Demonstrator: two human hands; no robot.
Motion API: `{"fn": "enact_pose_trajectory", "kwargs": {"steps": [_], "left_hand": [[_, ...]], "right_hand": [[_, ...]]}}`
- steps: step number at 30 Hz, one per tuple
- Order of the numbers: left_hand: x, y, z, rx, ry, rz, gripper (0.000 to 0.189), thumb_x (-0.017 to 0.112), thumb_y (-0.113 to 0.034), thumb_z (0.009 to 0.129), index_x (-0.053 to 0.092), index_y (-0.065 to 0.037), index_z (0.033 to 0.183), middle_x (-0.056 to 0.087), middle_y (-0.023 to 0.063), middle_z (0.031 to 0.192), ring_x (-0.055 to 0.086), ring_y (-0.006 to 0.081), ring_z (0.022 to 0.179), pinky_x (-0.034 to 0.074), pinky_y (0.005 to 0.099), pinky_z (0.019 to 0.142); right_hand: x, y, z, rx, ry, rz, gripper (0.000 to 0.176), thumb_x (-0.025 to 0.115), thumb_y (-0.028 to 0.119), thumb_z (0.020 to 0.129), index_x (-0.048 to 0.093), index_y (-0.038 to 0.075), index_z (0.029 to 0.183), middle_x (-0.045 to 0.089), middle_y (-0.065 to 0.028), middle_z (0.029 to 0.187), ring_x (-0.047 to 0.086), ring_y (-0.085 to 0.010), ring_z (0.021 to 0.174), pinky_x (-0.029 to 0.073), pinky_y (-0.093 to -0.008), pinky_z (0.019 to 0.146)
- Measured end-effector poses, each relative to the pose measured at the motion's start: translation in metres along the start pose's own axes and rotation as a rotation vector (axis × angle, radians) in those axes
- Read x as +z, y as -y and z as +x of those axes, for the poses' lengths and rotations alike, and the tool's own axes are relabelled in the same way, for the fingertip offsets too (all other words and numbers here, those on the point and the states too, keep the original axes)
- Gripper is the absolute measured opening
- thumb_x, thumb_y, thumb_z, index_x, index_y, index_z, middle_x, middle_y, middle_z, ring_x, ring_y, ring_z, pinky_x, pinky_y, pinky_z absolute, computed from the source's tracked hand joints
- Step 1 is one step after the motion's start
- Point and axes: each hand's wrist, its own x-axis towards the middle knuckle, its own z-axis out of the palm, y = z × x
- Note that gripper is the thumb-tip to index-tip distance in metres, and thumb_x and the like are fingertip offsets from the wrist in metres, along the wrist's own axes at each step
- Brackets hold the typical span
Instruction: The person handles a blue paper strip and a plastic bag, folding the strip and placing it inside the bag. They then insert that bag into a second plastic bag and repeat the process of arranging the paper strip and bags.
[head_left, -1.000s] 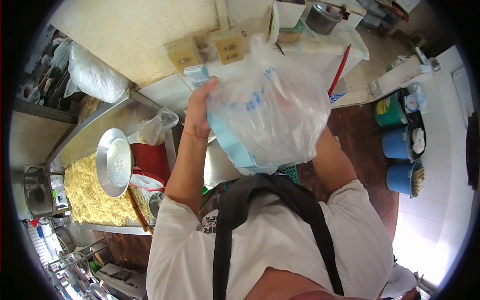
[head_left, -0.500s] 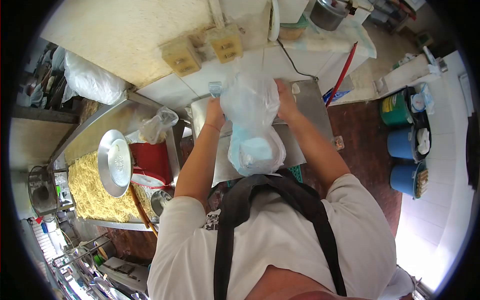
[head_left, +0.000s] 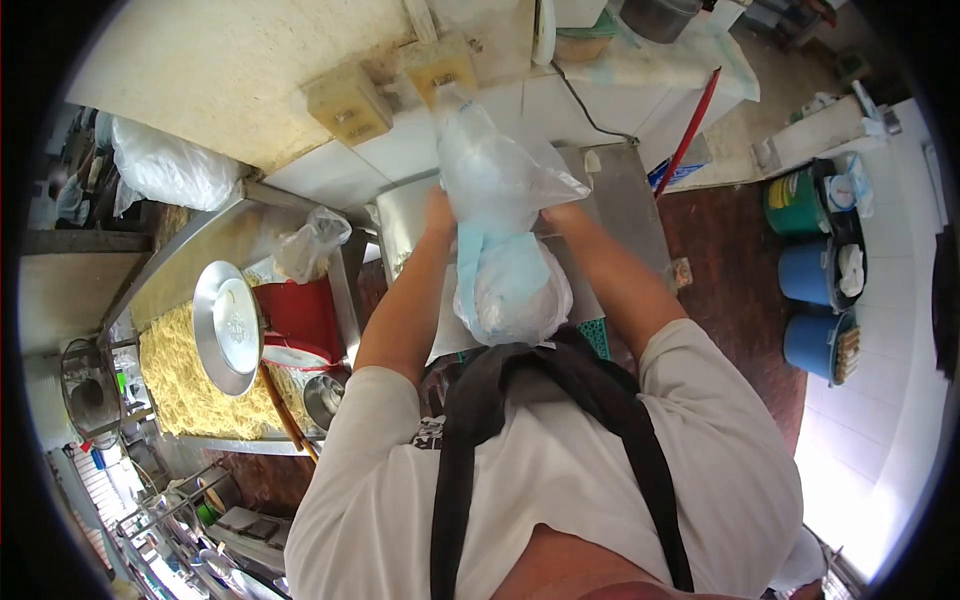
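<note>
A clear plastic bag [head_left: 490, 165], puffed out and pointed at its far end, rises between my hands over a metal work surface [head_left: 625, 215]. My left hand [head_left: 440, 213] is closed at the bag's left side, its fingers mostly behind the plastic. On the opposite side, my right hand [head_left: 563, 216] grips the bag low down, its fingertips hidden. Close to my apron, a rounded plastic-wrapped bundle [head_left: 520, 310] sits below the bag, with a light blue sheet or strip [head_left: 500, 258] across it. What the bundle contains cannot be made out.
To my left, a red scale [head_left: 300, 315] with a round metal pan [head_left: 228, 325] stands by a tray of yellow noodles [head_left: 170, 385]. Blue bins [head_left: 808, 270] line the right wall. A red stick [head_left: 690, 130] leans near the counter; electrical outlets [head_left: 350, 105] are on the wall ahead.
The bag has tilted and changed shape, its upper end further toward the wall and a corner sticking out right. Both hands have shifted slightly. A small blue-and-white item by my left hand is now out of sight.
</note>
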Motion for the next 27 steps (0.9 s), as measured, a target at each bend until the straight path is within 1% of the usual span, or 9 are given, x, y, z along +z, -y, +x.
{"fn": "enact_pose_trajectory", "kwargs": {"steps": [2,5,11,15,18,20,22,24,27], "left_hand": [[0.008,-0.041,-0.024,0.012,0.058,-0.110,0.023,0.066,-0.010,0.085,0.066,0.007,0.101,0.073,0.0143,0.088,0.067,0.0188,0.078,0.054,0.0343,0.068],[0.008,-0.064,-0.036,0.239,0.052,0.223,0.024,0.066,-0.008,0.085,0.066,0.008,0.102,0.073,0.0147,0.087,0.066,0.0180,0.077,0.053,0.0333,0.070],[-0.005,-0.044,-0.013,0.520,0.118,0.401,0.024,0.066,-0.012,0.085,0.068,0.006,0.100,0.073,0.0140,0.088,0.067,0.0179,0.076,0.054,0.0324,0.068],[-0.007,-0.027,-0.009,0.372,0.165,0.352,0.025,0.063,-0.016,0.088,0.069,0.005,0.100,0.073,0.0131,0.088,0.068,0.0197,0.078,0.055,0.0346,0.067],[-0.008,-0.011,-0.005,-0.015,0.195,0.111,0.025,0.064,-0.017,0.089,0.070,0.004,0.101,0.073,0.0128,0.085,0.068,0.0199,0.076,0.055,0.0352,0.066],[-0.005,-0.004,-0.017,-0.354,0.155,-0.281,0.026,0.065,-0.019,0.089,0.071,0.003,0.102,0.073,0.0125,0.084,0.068,0.0202,0.074,0.055,0.0352,0.065],[-0.009,0.001,-0.006,-0.334,0.218,-0.280,0.028,0.065,-0.019,0.090,0.070,0.003,0.106,0.072,0.0111,0.085,0.068,0.0215,0.071,0.055,0.0362,0.064],[-0.030,0.057,0.004,-0.178,0.290,-0.052,0.029,0.064,-0.020,0.092,0.069,0.002,0.110,0.072,0.0099,0.088,0.067,0.0218,0.068,0.055,0.0354,0.062],[-0.042,-0.009,-0.013,-0.223,0.037,0.321,0.028,0.065,-0.023,0.093,0.070,0.000,0.107,0.070,0.0072,0.086,0.064,0.0177,0.064,0.052,0.0300,0.056]], "right_hand": [[-0.002,-0.001,-0.003,-0.006,-0.004,-0.009,0.042,0.075,0.018,0.079,0.065,-0.003,0.114,0.070,-0.0140,0.102,0.065,-0.0208,0.097,0.051,-0.0332,0.085],[0.000,-0.003,-0.011,-0.038,-0.024,-0.032,0.041,0.074,0.016,0.079,0.065,-0.003,0.113,0.070,-0.0133,0.101,0.065,-0.0203,0.096,0.051,-0.0329,0.084],[0.010,-0.009,-0.025,-0.106,-0.086,-0.049,0.038,0.073,0.014,0.079,0.066,-0.003,0.112,0.071,-0.0118,0.097,0.066,-0.0192,0.093,0.051,-0.0323,0.082],[0.022,-0.018,-0.023,-0.128,-0.143,-0.021,0.036,0.073,0.012,0.080,0.066,-0.004,0.111,0.071,-0.0109,0.095,0.066,-0.0185,0.092,0.052,-0.0319,0.080],[0.022,-0.037,-0.018,-0.031,-0.111,-0.139,0.033,0.071,0.011,0.082,0.066,-0.003,0.111,0.070,-0.0098,0.090,0.066,-0.0180,0.088,0.053,-0.0316,0.076],[-0.006,-0.059,-0.003,0.279,0.217,-0.176,0.033,0.070,0.012,0.083,0.064,-0.002,0.113,0.069,-0.0101,0.090,0.066,-0.0186,0.087,0.054,-0.0323,0.074],[-0.047,-0.011,0.002,0.330,0.633,0.324,0.041,0.069,0.015,0.085,0.059,0.000,0.122,0.067,-0.0112,0.097,0.065,-0.0203,0.087,0.055,-0.0352,0.074],[-0.048,-0.026,-0.012,0.254,0.637,0.442,0.051,0.068,0.018,0.087,0.052,0.002,0.132,0.065,-0.0127,0.103,0.064,-0.0221,0.089,0.055,-0.0373,0.076],[-0.033,-0.074,-0.002,0.032,0.275,0.019,0.066,0.068,0.022,0.087,0.040,0.004,0.144,0.061,-0.0158,0.114,0.062,-0.0250,0.097,0.055,-0.0382,0.084]]}}
